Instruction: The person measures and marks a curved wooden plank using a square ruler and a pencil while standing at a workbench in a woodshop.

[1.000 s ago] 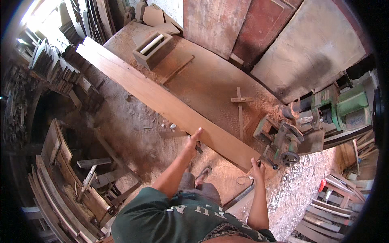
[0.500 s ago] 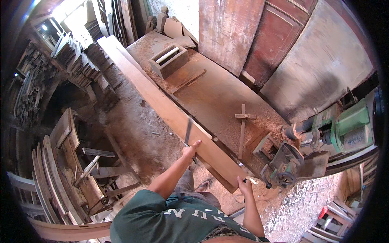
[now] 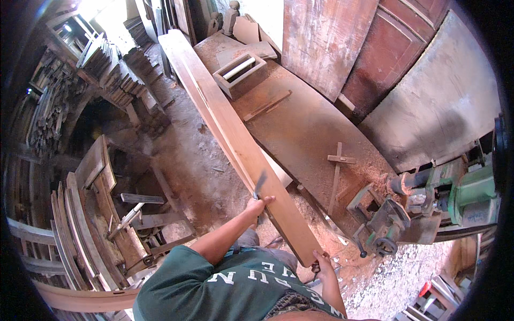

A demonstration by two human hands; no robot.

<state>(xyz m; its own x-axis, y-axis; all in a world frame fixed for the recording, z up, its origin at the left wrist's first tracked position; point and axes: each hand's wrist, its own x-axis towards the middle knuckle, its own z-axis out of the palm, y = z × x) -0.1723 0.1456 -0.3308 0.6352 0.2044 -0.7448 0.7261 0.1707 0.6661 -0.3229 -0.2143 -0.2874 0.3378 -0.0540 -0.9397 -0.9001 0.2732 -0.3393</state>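
Plank [image 3: 247,151] fwd, L hand [image 3: 257,206] gripping edge + tool [image 3: 261,182], R hand [image 3: 321,263] gripping near end

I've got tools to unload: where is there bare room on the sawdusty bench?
The bench's widest free patch lies between the wooden strip and the cross-shaped wooden tool. It is crowded at the far end, around the open box, and toward the green machine, where shavings gather. The long board flanks the near side.
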